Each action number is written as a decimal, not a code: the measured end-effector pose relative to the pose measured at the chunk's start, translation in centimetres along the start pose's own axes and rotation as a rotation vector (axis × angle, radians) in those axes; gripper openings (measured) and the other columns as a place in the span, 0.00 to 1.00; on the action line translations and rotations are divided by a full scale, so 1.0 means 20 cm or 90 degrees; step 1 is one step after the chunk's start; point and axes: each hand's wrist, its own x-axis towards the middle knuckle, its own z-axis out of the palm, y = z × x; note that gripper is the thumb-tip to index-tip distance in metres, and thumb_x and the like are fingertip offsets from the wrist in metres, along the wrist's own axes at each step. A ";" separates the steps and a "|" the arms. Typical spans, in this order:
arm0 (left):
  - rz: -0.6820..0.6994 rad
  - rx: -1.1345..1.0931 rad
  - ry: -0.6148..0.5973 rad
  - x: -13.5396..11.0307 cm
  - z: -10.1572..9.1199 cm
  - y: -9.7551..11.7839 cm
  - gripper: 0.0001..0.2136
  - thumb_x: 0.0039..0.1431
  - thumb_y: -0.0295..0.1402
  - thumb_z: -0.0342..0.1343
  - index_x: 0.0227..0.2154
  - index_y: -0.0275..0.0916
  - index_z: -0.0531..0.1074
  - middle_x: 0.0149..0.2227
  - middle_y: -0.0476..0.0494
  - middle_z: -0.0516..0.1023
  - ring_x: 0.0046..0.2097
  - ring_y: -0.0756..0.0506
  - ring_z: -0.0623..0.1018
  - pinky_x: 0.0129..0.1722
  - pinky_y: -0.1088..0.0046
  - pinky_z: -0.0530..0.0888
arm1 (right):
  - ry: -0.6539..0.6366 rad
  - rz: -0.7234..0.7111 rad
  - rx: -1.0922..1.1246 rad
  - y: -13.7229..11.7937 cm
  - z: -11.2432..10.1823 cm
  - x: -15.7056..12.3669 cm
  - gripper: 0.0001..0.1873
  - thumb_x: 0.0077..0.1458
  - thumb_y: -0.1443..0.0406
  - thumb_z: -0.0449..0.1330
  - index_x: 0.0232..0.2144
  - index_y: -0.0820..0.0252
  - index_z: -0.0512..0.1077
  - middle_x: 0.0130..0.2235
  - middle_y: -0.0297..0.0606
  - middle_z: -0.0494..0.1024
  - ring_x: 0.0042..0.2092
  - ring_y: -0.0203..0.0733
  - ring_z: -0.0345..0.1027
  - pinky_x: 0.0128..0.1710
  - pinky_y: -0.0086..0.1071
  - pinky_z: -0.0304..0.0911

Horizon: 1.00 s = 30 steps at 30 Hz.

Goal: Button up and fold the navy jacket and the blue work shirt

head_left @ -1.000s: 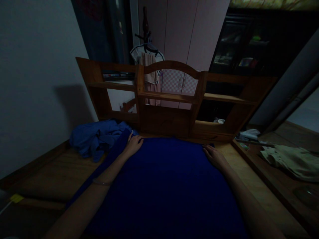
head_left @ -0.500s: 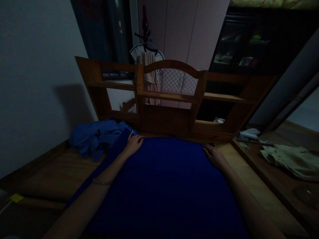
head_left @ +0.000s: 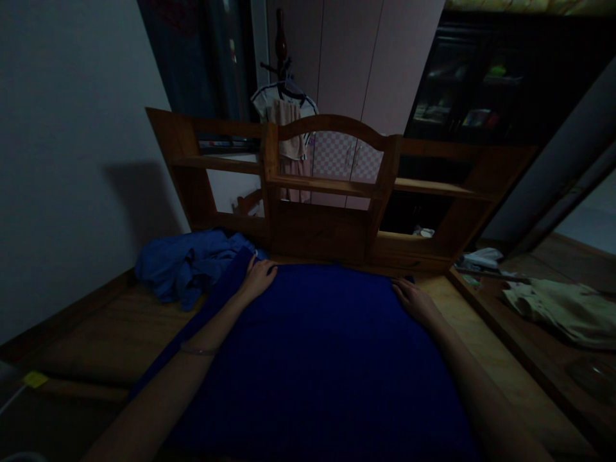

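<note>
Along the dark blue cloth's [head_left: 327, 346] far edge, left hand [head_left: 258, 278] and right hand [head_left: 414, 301] rest well apart, fingers loosely bent, can't tell if gripping, cloth spreading toward the wearer.

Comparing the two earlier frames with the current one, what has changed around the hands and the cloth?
Nothing visibly moved apart from a very slight shift of the whole view, and no grasp or release shows. The left hand and right hand stayed on the dark blue cloth, near its far edge; the lighter blue bundle also lies as before.
</note>
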 end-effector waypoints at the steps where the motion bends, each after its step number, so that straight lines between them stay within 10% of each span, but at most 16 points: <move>1: 0.000 0.000 0.000 0.00 0.00 0.00 0.16 0.61 0.37 0.41 0.42 0.41 0.73 0.44 0.44 0.78 0.48 0.44 0.74 0.63 0.54 0.44 | -0.001 0.001 0.001 0.00 0.00 0.00 0.25 0.63 0.54 0.42 0.55 0.58 0.66 0.57 0.43 0.65 0.59 0.47 0.57 0.57 0.41 0.55; 17: -0.011 0.015 0.003 0.02 0.06 -0.06 0.16 0.62 0.38 0.42 0.43 0.42 0.73 0.44 0.43 0.77 0.50 0.43 0.72 0.59 0.57 0.52 | 0.136 -0.068 -0.054 -0.05 -0.10 0.00 0.20 0.62 0.59 0.46 0.48 0.63 0.71 0.52 0.46 0.71 0.56 0.48 0.61 0.61 0.50 0.47; 21: -0.017 0.026 0.011 0.04 0.07 -0.09 0.16 0.62 0.39 0.41 0.43 0.42 0.73 0.45 0.42 0.76 0.49 0.42 0.72 0.56 0.58 0.56 | 0.251 -0.102 -0.030 -0.31 -0.35 -0.13 0.19 0.62 0.63 0.48 0.52 0.61 0.67 0.55 0.44 0.68 0.59 0.47 0.58 0.61 0.49 0.50; 25: 0.006 0.058 -0.015 0.08 0.06 -0.11 0.18 0.62 0.38 0.40 0.43 0.40 0.73 0.43 0.40 0.75 0.47 0.41 0.72 0.51 0.60 0.61 | 0.151 -0.204 -0.020 -0.69 -0.52 -0.43 0.21 0.61 0.65 0.50 0.57 0.54 0.62 0.59 0.38 0.63 0.61 0.44 0.54 0.60 0.43 0.54; 30: 0.034 0.056 -0.027 0.19 0.07 0.00 0.20 0.63 0.42 0.39 0.43 0.37 0.72 0.44 0.37 0.73 0.46 0.41 0.71 0.50 0.63 0.63 | -0.002 -0.248 -0.013 -1.00 -0.48 -0.81 0.33 0.56 0.60 0.56 0.62 0.56 0.52 0.63 0.41 0.54 0.62 0.48 0.50 0.59 0.44 0.56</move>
